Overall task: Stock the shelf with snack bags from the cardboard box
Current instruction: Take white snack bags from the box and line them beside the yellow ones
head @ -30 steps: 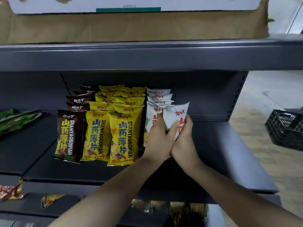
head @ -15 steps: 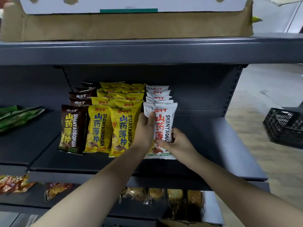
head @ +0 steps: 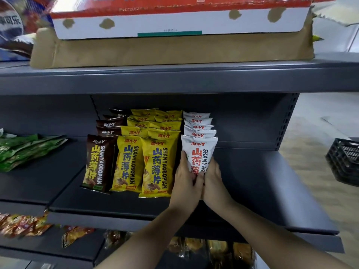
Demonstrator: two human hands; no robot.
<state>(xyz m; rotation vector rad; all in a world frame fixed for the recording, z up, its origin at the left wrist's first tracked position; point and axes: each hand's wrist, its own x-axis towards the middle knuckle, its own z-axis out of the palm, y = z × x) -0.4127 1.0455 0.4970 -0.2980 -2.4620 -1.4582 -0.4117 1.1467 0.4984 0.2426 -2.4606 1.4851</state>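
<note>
Hands (head: pixel 185 184) converged, seemingly pinching bag (head: pixel 200 150) bottom

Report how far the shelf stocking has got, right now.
Done: a brown row, two yellow rows and a white row stand on the shelf. In hand: left hand and right hand both hold the front white bag by its lower part, upright at the head of the white row. Left: the shelf is bare right of that row; what the cardboard box holds cannot be seen.
</note>
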